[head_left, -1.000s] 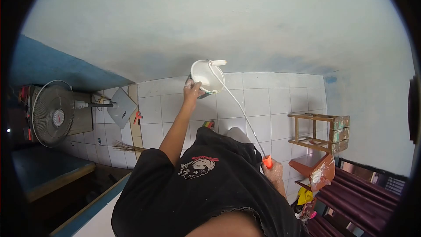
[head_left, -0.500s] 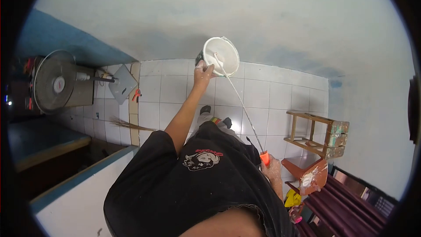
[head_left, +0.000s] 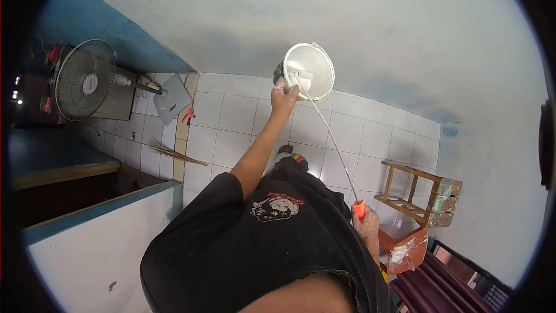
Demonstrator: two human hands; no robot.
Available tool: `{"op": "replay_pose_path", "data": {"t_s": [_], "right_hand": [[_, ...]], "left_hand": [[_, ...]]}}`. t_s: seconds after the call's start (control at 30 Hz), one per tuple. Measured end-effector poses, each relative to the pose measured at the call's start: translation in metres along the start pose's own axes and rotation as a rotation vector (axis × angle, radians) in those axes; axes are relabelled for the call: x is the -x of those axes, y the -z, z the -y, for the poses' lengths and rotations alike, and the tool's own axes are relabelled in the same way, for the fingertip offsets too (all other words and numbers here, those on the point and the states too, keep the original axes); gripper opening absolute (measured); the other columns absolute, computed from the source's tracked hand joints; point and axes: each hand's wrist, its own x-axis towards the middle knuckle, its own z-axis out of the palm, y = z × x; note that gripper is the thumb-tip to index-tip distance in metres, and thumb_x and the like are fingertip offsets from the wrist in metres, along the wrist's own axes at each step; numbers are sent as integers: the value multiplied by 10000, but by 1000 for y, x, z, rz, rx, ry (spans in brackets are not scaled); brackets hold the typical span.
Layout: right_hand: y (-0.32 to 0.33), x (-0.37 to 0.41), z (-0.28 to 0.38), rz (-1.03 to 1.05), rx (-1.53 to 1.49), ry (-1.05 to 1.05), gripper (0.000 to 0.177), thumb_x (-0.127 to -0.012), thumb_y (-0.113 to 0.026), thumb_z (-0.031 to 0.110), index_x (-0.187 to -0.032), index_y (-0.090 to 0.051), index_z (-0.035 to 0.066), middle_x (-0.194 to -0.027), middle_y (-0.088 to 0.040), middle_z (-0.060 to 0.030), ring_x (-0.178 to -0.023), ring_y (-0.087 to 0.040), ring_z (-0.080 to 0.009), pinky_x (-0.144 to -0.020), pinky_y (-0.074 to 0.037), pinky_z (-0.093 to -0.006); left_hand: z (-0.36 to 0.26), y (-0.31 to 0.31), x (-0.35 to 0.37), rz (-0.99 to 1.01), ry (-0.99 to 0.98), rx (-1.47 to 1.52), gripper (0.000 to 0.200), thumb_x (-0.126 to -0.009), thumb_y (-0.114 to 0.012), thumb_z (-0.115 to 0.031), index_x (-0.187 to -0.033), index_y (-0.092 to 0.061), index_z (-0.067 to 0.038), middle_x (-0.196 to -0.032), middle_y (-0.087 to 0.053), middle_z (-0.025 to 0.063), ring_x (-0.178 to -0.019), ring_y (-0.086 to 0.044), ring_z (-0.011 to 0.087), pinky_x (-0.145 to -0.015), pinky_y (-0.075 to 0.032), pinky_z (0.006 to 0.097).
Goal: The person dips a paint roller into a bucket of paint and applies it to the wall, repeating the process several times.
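Note:
My left hand grips the near rim of a paint bucket, which is tilted so its opening faces me. White paint coats the inside. A paint roller reaches into it on a long thin rod, its white roller head resting against the inner side. Around the roller's orange handle, my right hand is closed low at the right, beside my black shirt. Both hands are spattered with white paint.
At the left stand a fan and a twig broom on the tiles. A wooden stool and a paint-smeared orange chair are at the right. Ahead rises a partly whitened wall.
The bucket and my left hand have shifted right and slightly up in view. The roller head shows larger inside the bucket. The surroundings have turned with my head.

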Motion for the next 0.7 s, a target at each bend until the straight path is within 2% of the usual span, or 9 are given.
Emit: {"op": "replay_pose_path", "data": {"t_s": [0.2,0.23,0.3,0.4,0.53,0.6,0.63,0.7], "right_hand": [[-11,5,-9,62,195,-210,316,-777,-644,328,-854,-622,23,-747,-655,-233,-741,-652,-428,-665,-525,-482],[-12,5,-5,62,194,-213,316,-777,-644,328,-854,-622,23,-747,-655,-233,-741,-652,-428,-665,-525,-482],[-12,9,1,-15,-3,-149,322,-790,-640,328,-862,-648,14,-769,-665,-223,-746,-657,-412,-662,-523,-480],[-24,10,-3,45,-15,-162,298,-807,-633,308,-870,-676,19,-764,-668,-209,-748,-662,-393,-662,-521,-470],[-31,3,12,4,-107,-110,301,-813,-639,307,-873,-679,15,-746,-659,-217,-751,-658,-403,-649,-520,-458],[-23,-2,27,50,-182,-76,314,-795,-664,305,-866,-664,0,-699,-649,-209,-659,-660,-379,-631,-519,-434],[-25,-4,27,47,-184,-80,314,-795,-664,305,-866,-664,0,-699,-649,-209,-659,-660,-379,-631,-519,-434],[-25,-8,29,250,-326,-225,308,-812,-670,288,-847,-647,-17,-620,-620,-145,-543,-632,-267,-545,-505,-378]], "left_hand": [[-9,-3,3,12,-83,3,108,-881,-577,-27,-880,-469,-25,-857,-553,61,-749,-598,121,-682,-600,319],[-14,-3,3,14,-82,2,108,-881,-577,-27,-880,-469,-25,-857,-553,61,-749,-598,121,-682,-600,319],[-20,-4,4,27,-118,32,125,-881,-586,-18,-866,-462,-26,-851,-562,61,-743,-591,114,-681,-599,318],[-28,-2,3,40,-122,-2,148,-879,-599,-9,-844,-457,-33,-854,-572,62,-740,-586,108,-676,-596,313],[-30,5,-3,55,-152,-19,166,-884,-602,-3,-817,-456,-45,-795,-568,39,-695,-561,82,-624,-559,274],[-28,8,-7,41,-207,-179,197,-885,-616,-4,-790,-452,-57,-700,-513,-7,-632,-501,48,-561,-489,239],[-28,9,-9,46,-207,-180,197,-885,-616,-4,-790,-452,-57,-700,-513,-7,-632,-501,48,-561,-489,239],[-25,8,-12,68,-305,-208,238,-880,-646,-13,-767,-442,-62,-632,-429,-46,-587,-434,30,-527,-436,229]]}}
